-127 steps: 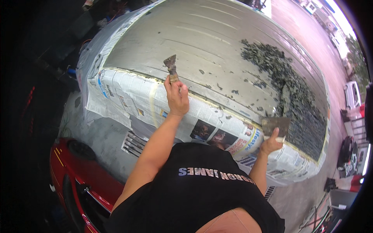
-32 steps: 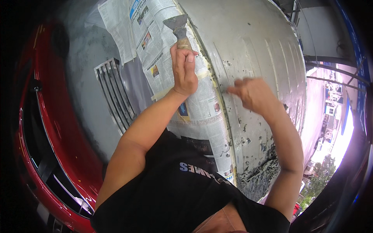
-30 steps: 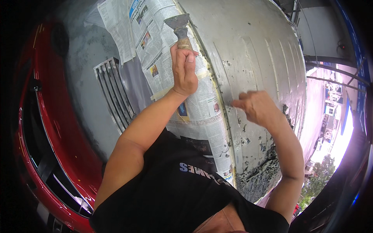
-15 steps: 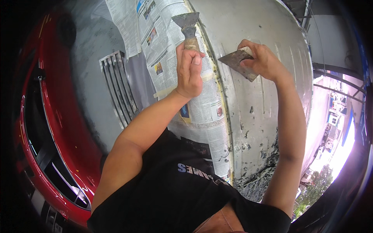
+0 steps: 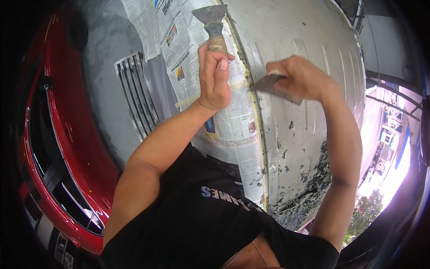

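Note:
My left hand (image 5: 216, 80) is wrapped round the wooden handle of a putty knife (image 5: 214, 28), its wide, crusted blade pointing away from me over the newspaper. In my right hand (image 5: 304, 78), slightly blurred, is a flat grey scraper plate (image 5: 277, 88), pinched between thumb and fingers. One corner of the plate is at the long seam beside the taped newspaper edge; whether it touches cannot be told. Below and around it spreads a grey ribbed metal panel (image 5: 291, 116). Dark, rough patches of material (image 5: 300, 201) cover the panel's near end.
Newspaper sheets (image 5: 233, 148), edged with yellowish masking tape, cover the surface left of the seam. A slatted metal grate (image 5: 136, 96) lies on the grey floor (image 5: 101, 85). A red car (image 5: 80, 148) stands at the left. Beams and a bright opening are at the right.
My right hand has moved down toward me with the scraper plate, which now looks more edge-on. My left hand has shifted slightly left with the putty knife.

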`<state>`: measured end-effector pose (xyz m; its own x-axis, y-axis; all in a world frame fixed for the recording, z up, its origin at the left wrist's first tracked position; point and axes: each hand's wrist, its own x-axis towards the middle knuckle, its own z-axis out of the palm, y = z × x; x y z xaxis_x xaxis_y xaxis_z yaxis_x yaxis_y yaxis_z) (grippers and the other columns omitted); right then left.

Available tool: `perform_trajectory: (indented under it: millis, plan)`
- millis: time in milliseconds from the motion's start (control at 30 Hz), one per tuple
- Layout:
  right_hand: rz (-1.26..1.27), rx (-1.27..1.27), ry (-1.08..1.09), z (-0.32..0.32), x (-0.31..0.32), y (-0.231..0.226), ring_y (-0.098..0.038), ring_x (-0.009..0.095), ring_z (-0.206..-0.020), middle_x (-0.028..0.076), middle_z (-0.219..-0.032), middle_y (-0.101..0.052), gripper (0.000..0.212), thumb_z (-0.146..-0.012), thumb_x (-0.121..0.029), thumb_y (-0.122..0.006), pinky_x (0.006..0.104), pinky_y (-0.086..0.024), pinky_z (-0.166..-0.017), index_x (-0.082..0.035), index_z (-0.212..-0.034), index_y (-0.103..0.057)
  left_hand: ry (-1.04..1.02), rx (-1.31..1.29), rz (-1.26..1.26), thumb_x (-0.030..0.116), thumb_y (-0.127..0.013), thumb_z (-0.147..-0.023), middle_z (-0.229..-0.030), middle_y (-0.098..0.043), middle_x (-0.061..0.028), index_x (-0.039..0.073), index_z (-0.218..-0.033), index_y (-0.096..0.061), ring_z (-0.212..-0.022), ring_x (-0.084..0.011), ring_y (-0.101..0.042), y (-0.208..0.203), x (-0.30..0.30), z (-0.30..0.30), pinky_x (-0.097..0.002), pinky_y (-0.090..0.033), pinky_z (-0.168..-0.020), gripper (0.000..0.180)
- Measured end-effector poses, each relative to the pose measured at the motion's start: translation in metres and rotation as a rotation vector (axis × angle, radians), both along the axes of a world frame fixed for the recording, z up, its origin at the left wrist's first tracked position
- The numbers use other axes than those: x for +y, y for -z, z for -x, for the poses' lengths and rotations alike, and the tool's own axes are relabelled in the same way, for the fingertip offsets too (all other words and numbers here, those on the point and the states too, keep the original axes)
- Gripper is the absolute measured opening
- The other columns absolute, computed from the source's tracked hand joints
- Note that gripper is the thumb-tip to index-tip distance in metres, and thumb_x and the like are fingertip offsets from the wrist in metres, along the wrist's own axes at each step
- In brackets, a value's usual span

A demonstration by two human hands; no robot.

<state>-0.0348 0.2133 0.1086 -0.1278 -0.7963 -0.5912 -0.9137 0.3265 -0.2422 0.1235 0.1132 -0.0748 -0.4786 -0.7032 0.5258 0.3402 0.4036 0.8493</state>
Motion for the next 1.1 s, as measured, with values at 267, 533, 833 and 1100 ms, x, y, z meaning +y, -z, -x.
perform_trajectory:
  millis: [267, 533, 833, 1100]
  plan:
    - [-0.048, 0.055, -0.060, -0.004, 0.014, -0.005, -0.070, 0.038, -0.086, 0.018, -0.087, -0.072, 0.024, -0.085, -0.001, -0.069, 0.0463, -0.055, -0.079, -0.007, -0.108, -0.068, 0.040, 0.088, -0.125, 0.022, -0.039, -0.105, -0.104, -0.058, -0.0164, 0.002, -0.099, -0.055, -0.113, -0.0293, -0.043, -0.005, 0.003, 0.002, -0.0419, -0.038, -0.099, 0.026]
    - [0.052, 0.014, -0.073, -0.009, 0.014, 0.002, -0.068, 0.038, -0.079, 0.020, -0.081, -0.069, 0.020, -0.082, -0.003, -0.071, 0.0459, -0.051, -0.072, -0.004, -0.100, -0.064, 0.037, 0.103, -0.109, 0.022, -0.040, -0.105, -0.106, -0.057, -0.0188, 0.002, -0.099, -0.055, -0.113, -0.0297, -0.045, -0.004, 0.003, 0.002, -0.0418, -0.038, -0.100, 0.026]
    - [0.072, 0.019, -0.072, -0.001, 0.011, -0.003, -0.069, 0.038, -0.084, 0.018, -0.083, -0.070, 0.024, -0.083, -0.003, -0.072, 0.0489, -0.053, -0.077, -0.008, -0.105, -0.066, 0.057, 0.096, -0.146, 0.022, -0.040, -0.105, -0.103, -0.058, -0.0189, 0.002, -0.093, -0.056, -0.112, -0.0310, -0.049, -0.005, 0.004, 0.002, -0.0416, -0.040, -0.099, 0.028]
    - [0.070, 0.035, -0.033, -0.004, 0.022, -0.006, -0.067, 0.040, -0.084, 0.019, -0.083, -0.069, 0.024, -0.080, -0.003, -0.075, 0.0493, -0.050, -0.074, -0.006, -0.101, -0.064, 0.072, 0.076, -0.142, 0.024, -0.041, -0.106, -0.105, -0.061, -0.0209, -0.001, -0.089, -0.059, -0.113, -0.0315, -0.054, -0.007, 0.004, 0.000, -0.0393, -0.044, -0.093, 0.035]
